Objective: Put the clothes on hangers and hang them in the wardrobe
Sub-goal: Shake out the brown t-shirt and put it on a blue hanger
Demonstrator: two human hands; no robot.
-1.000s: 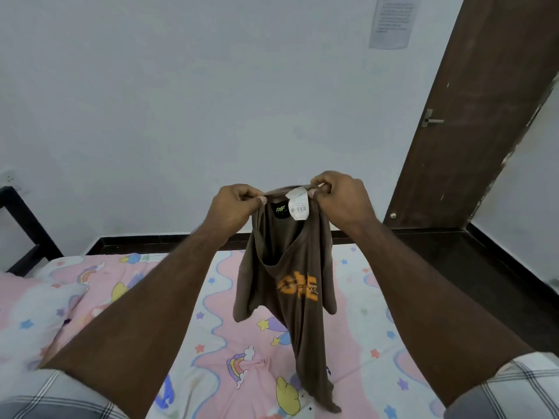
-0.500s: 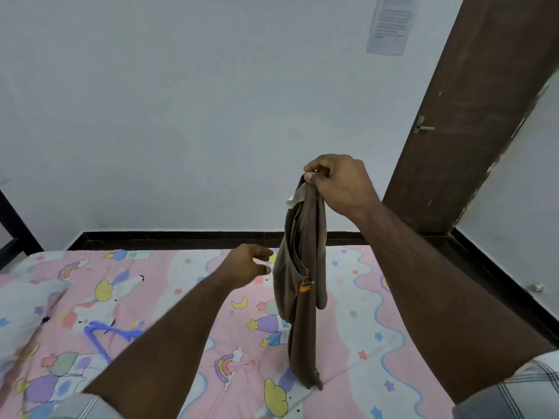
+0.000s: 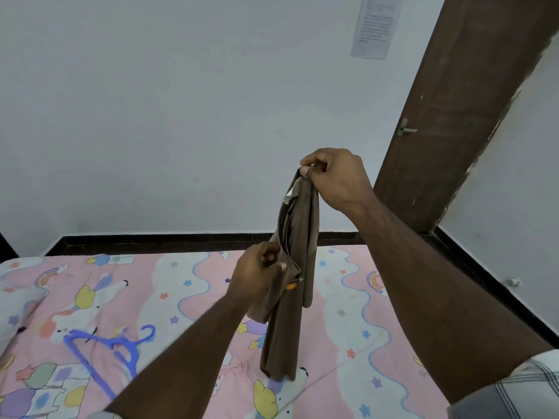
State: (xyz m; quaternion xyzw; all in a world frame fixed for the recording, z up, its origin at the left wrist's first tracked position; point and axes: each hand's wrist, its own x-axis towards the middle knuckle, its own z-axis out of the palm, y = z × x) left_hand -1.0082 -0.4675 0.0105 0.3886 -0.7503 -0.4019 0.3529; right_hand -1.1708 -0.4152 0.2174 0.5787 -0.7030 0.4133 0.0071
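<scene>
brown t-shirt (image 3: pixel 298 267), hanging lengthwise in the air above the bed, gathered into a narrow column with its hem just reaching the sheet; a white label (image 3: pixel 291 191) shows at the collar and a scrap of orange print (image 3: pixel 290 286) sits midway down the folds. right hand (image 3: pixel 335 179), raised highest, pinches the collar between curled fingers and thumb and carries the garment's weight. left hand (image 3: pixel 257 272), lower and to the left of the cloth, fingers curled, thumb and fingertips touching the shirt's edge about midway down; whether it has truly taken hold of the fabric or only meets it cannot be told. both forearms are bare, with checked sleeves (image 3: pixel 514 385) at the lower corners of the view. blue plastic hangers (image 3: pixel 106 352), lying flat on the bed well to the left of the shirt, hooks pointing right, apart from both hands; how many there are cannot be made out. bedsheet (image 3: pixel 348 297), pink and white with unicorns, rainbows, stars and clouds, spread under everything. beyond it, a black skirting strip (image 3: pixel 151 240) along a pale wall (image 3: pixel 181 116); a printed paper notice (image 3: pixel 376 25) fixed high on the wall; a dark brown door (image 3: pixel 453 116) with a metal lever handle (image 3: pixel 405 128) to the right.
</scene>
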